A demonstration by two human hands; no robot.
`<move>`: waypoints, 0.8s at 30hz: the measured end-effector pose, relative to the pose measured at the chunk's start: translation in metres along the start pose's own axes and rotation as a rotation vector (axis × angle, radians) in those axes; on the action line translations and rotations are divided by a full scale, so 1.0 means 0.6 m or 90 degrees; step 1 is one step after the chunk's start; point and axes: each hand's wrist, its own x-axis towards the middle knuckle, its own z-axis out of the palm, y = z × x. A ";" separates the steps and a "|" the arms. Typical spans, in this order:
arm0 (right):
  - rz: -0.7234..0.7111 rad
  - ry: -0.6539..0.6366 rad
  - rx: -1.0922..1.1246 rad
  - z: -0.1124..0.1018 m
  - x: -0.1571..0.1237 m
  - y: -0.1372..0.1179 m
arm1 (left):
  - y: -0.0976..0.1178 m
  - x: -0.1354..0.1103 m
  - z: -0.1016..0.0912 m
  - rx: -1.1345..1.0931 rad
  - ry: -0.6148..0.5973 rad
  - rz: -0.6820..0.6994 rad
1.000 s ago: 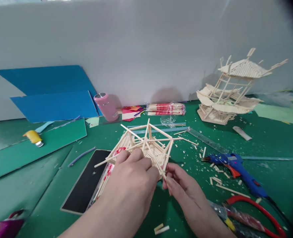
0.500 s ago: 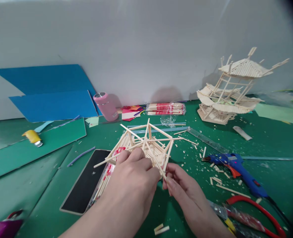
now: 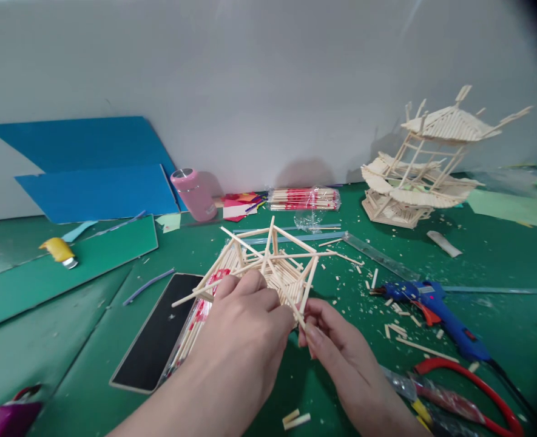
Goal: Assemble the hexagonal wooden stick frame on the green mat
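Note:
A small open frame of thin wooden sticks [image 3: 268, 260] stands on the green table in front of me, over a slatted stick floor. My left hand [image 3: 250, 328] reaches across its near side with the fingers curled inward; the fingertips and whatever they grip are hidden behind the hand. At the frame's near right corner, my right hand [image 3: 336, 352] pinches the ends of the sticks that meet there between thumb and fingers. Under the frame's left side lies a plastic-wrapped pack of sticks with red marks [image 3: 195, 318], partly covered by my left hand.
A blue glue gun [image 3: 436, 309] and red-handled pliers [image 3: 459, 394] lie to the right among stick scraps. Behind stand a pink bottle [image 3: 194, 195], a wrapped stick bundle [image 3: 302, 199] and a stick pagoda [image 3: 420, 194]. On the left are a black panel [image 3: 161, 334] and a yellow cutter [image 3: 59, 250].

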 end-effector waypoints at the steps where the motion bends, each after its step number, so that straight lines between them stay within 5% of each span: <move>1: 0.001 -0.002 0.001 -0.001 0.000 0.001 | 0.001 0.000 0.001 0.007 0.005 -0.008; 4: 0.003 -0.008 0.000 -0.002 -0.001 0.003 | 0.002 0.003 -0.003 0.021 0.003 -0.030; 10: -0.007 -0.003 -0.001 -0.001 -0.004 0.000 | 0.001 -0.004 -0.045 -0.046 -0.119 -0.047; 17: 0.029 0.014 -0.005 -0.004 -0.010 0.015 | -0.016 -0.072 -0.071 -0.025 0.022 -0.102; 24: 0.029 0.031 -0.014 -0.007 -0.008 0.022 | -0.009 -0.132 -0.031 -0.025 0.113 -0.166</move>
